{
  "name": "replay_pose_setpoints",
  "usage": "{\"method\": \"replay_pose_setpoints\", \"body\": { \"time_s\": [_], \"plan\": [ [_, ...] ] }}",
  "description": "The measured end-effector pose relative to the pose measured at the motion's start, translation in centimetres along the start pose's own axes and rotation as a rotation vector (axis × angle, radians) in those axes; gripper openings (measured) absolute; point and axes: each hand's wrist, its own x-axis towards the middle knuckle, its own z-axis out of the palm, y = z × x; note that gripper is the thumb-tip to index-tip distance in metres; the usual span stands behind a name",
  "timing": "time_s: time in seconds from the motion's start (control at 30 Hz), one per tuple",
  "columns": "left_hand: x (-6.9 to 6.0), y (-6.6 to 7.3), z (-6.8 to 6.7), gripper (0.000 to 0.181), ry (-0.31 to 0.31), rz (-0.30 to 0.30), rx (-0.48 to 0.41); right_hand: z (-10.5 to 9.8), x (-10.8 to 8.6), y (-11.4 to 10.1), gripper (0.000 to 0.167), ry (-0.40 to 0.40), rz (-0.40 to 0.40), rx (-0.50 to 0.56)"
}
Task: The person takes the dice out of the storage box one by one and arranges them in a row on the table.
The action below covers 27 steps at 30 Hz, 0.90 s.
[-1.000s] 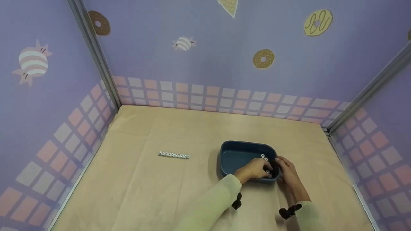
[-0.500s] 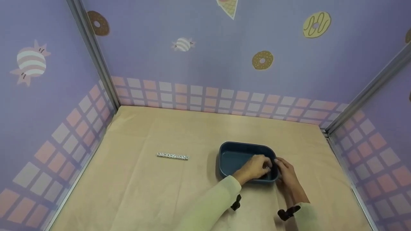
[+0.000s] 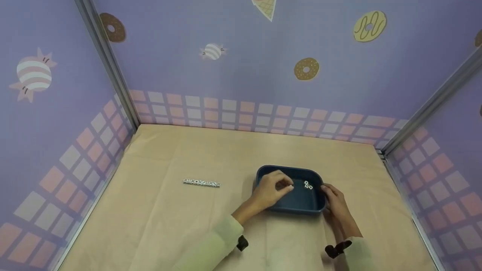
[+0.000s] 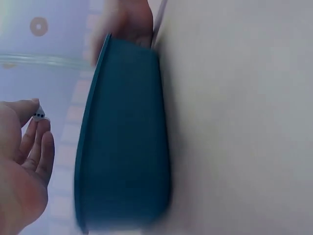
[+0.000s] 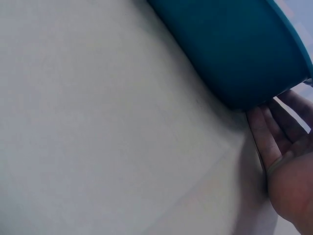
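My left hand (image 3: pixel 269 190) is over the left part of a blue plastic bin (image 3: pixel 301 211), pinching a white die (image 4: pixel 39 115) with black dots between thumb and fingertips. Inside the bin, toward its right end, lie a few white dice (image 3: pixel 308 185) close together. At the bin's right end my right hand (image 3: pixel 339 206) grips the wall. Its thumb is at the rim and its fingers (image 5: pixel 266 132) lie against the outside. A straight row of dice (image 3: pixel 202 183) sits on the cloth, left of the bin.
A beige cloth (image 3: pixel 169 226) covers the table. Purple walls (image 3: pixel 241 71) with printed sweets enclose it at the back and both sides, with metal posts (image 3: pixel 115 75) at the corners.
From the right end of the bin, my left hand has lifted and moved left with a die pinched in it. The right hand stays on the bin, which has not moved.
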Motion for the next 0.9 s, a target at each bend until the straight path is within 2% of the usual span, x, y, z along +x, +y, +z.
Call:
{"method": "replay_pose_setpoints", "body": {
  "time_s": [0.1,0.27,0.43,0.57,0.63,0.73,0.9],
  "plan": [
    [-1.5,-0.7,-3.3,0.008,-0.014,-0.012,0.021,-0.1,0.0,0.0,0.055,0.0,-0.003,-0.005],
    [-3.8,-2.8,-9.1,0.008,-0.042,-0.077,0.089,-0.2,-0.1,0.1,0.053,0.01,-0.001,-0.006],
    [-6.0,-4.8,-15.3,0.008,-0.02,-0.163,0.203,-0.1,0.0,0.1,0.054,0.013,-0.004,0.002],
    [-8.1,-6.1,-19.8,0.011,0.008,-0.248,0.285,0.1,0.0,0.1,0.054,-0.001,-0.01,0.017],
    [-9.3,-6.7,-21.6,0.013,0.017,-0.289,0.325,0.1,0.0,0.1,0.055,-0.007,-0.014,0.019],
    [-11.0,-7.6,-23.7,0.014,-0.003,-0.35,0.395,0.1,0.0,0.0,0.054,-0.008,-0.014,0.024],
    [-13.2,-8.8,-25.9,0.015,-0.062,-0.419,0.489,0.1,0.0,-0.1,0.055,-0.008,0.016,0.012]
  ]
}}
